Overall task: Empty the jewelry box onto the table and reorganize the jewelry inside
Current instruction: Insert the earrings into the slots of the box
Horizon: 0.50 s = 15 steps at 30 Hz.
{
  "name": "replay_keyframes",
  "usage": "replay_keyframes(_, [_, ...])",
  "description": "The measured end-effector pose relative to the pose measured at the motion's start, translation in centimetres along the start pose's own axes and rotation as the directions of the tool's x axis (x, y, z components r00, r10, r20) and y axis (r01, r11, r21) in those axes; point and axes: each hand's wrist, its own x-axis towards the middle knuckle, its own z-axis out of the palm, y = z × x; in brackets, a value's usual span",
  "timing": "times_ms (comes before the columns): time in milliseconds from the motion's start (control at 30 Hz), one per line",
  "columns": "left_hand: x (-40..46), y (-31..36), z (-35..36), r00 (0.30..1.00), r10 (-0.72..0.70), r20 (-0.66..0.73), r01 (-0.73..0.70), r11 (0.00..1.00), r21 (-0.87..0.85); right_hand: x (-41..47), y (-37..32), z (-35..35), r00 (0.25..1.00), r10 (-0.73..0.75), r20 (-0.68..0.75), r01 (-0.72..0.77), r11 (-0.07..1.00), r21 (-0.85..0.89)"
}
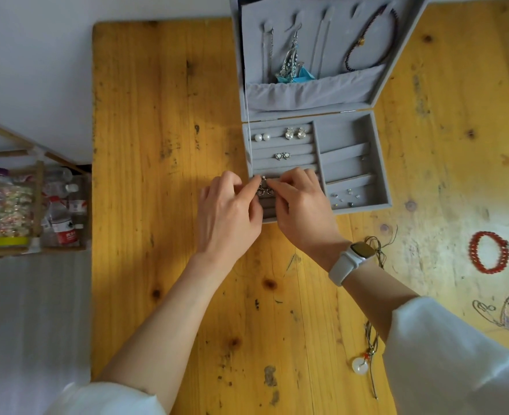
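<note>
grey jewelry box [379,163] open on the wooden table [163,175], lid [313,94] tilted back with chains, a dangling earring [292,55] and a dark braided bracelet [373,43] hung inside; pearl studs [262,137], crystal studs [295,133] and small heart studs [283,156] seated in the ring rolls at left. left hand [227,211] and right hand [302,205] both over the box's near left corner, fingertips pinched together on a pair of small dark heart earrings [265,190] at a front roll. white watch [352,259] on the right wrist. red bead bracelet [488,252], thin chain necklace [504,317] and corded jade pendant [361,364] lying on the table at right
</note>
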Motion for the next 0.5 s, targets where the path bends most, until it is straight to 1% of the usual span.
replay_keyframes(133, [-0.1, -0.1, 0.0, 1.000, -0.006, 0.019, 0.007, 1.000, -0.023, -0.2, -0.2, -0.1, 1.000, 0.010, 0.016, -0.009, 1.000, -0.014])
replay_keyframes(300, [-1.2, 0.2, 0.0, 1.000, -0.024, -0.013, 0.022, 0.993, -0.118, -1.0, -0.4, -0.9, 0.996, 0.041, 0.073, -0.045, 0.998, 0.054])
replay_keyframes(400, [-3.0, 1.2, -0.5, 0.997, -0.055, -0.048, 0.045, 0.983, -0.180, -2.2, -0.6, -1.8, 0.998, 0.033, 0.050, -0.037, 0.996, 0.086])
replay_keyframes(500, [-6.6, 2.3, -1.2, 0.990, -0.135, -0.030, 0.122, 0.958, -0.261, -5.2, -1.3, -2.7, 0.998, 0.056, 0.021, -0.058, 0.989, 0.133])
